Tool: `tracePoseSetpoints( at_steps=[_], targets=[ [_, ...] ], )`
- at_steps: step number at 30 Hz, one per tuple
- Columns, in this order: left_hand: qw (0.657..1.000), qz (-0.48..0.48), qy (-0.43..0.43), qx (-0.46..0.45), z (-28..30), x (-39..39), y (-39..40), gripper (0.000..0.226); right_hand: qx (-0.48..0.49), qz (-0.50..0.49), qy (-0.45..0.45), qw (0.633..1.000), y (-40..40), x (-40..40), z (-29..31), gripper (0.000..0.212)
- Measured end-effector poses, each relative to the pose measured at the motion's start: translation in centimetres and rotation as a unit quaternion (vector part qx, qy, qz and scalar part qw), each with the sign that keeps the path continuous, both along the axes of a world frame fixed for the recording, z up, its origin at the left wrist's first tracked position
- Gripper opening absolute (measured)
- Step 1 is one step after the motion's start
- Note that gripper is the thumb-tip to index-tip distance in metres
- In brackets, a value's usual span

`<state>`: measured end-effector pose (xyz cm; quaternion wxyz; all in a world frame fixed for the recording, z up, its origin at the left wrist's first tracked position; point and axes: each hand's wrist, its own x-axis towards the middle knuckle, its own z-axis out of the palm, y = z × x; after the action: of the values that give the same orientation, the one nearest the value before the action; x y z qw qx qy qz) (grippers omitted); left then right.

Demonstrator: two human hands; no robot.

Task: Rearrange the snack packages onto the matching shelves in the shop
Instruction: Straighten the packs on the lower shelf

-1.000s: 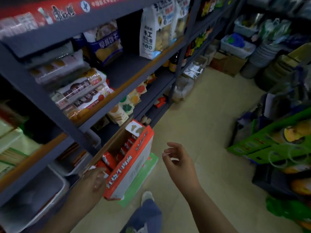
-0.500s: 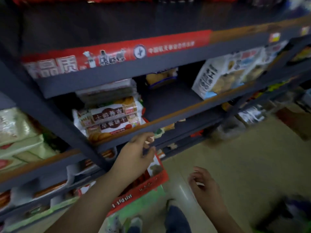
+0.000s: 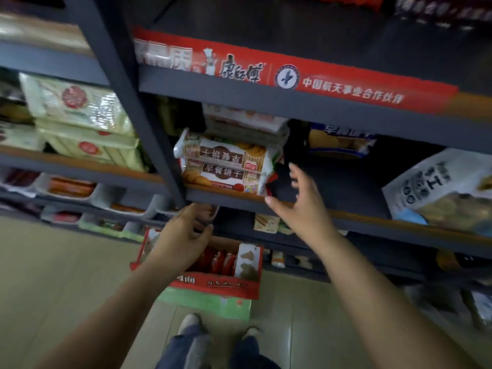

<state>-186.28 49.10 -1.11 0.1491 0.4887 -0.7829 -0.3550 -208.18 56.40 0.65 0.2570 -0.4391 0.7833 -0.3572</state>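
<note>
A person is standing in front of a dark metal shop shelf (image 3: 266,202), looking down along both bare forearms. The right hand (image 3: 300,202) is reaching up to the front edge of the middle shelf, palm facing left, fingers (image 3: 296,174) spread wide and holding nothing. It is hovering just beside the right end of 2 stacked biscuit packages (image 3: 226,166) — white and brown wrappers with biscuits pictured on them — which are lying at the left end of that shelf, against the upright post. A flatter pale package (image 3: 245,123) is lying on top of them, further back.

The left hand (image 3: 186,233) is sitting lower, just under the same shelf edge, with its fingers curled; whether they are gripping anything cannot be told, since the fingertips are tucked into shadow. Below it a red cardboard display box (image 3: 213,283) of small red packets is sticking out from a lower shelf, resting on a green box (image 3: 210,304).

Further right on the middle shelf, a large white bag (image 3: 436,187) is leaning, and a blue-trimmed bag (image 3: 340,141) is sitting at the back. A red banner (image 3: 292,75) is running along the shelf above. In the bay to the left, pale green packages (image 3: 85,123) are stacked. The person's 2 shoes (image 3: 189,322) are showing on the tiled floor (image 3: 66,275).
</note>
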Motion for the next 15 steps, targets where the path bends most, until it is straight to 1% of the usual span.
tracePoseSetpoints(
  at_steps=[3,5,6,8,10,13,15],
  targets=[
    [1.0,0.021,0.003,-0.022,0.7,1.0,-0.8,0.025,0.01,0.07,0.102,0.992,-4.9,-1.1,1.2,0.091],
    [0.999,0.028,0.002,-0.035,1.3,1.5,-1.4,0.027,0.05,0.107,0.144,0.982,-7.8,-2.1,1.2,0.097],
    [0.999,0.03,0.004,-0.038,1.5,1.6,-1.7,0.028,0.08,0.121,0.151,0.978,-8.9,-2.5,1.2,0.1],
    [0.999,0.031,0.019,-0.035,1.9,1.8,-2.3,0.03,0.139,0.132,0.129,0.973,-10.5,-3.4,1.0,0.105],
    [0.999,0.031,0.028,-0.029,2.0,2.1,-2.8,0.029,0.167,0.135,0.096,0.972,-11.2,-3.8,0.5,0.105],
    [0.999,0.022,0.02,-0.02,1.6,2.8,-3.1,0.03,0.161,0.146,0.078,0.973,-11.7,-3.9,-0.2,0.09],
    [1.0,0.019,0.017,-0.002,1.4,3.3,-3.2,0.03,0.152,0.142,0.07,0.976,-11.7,-4.0,-0.2,0.085]
  ],
)
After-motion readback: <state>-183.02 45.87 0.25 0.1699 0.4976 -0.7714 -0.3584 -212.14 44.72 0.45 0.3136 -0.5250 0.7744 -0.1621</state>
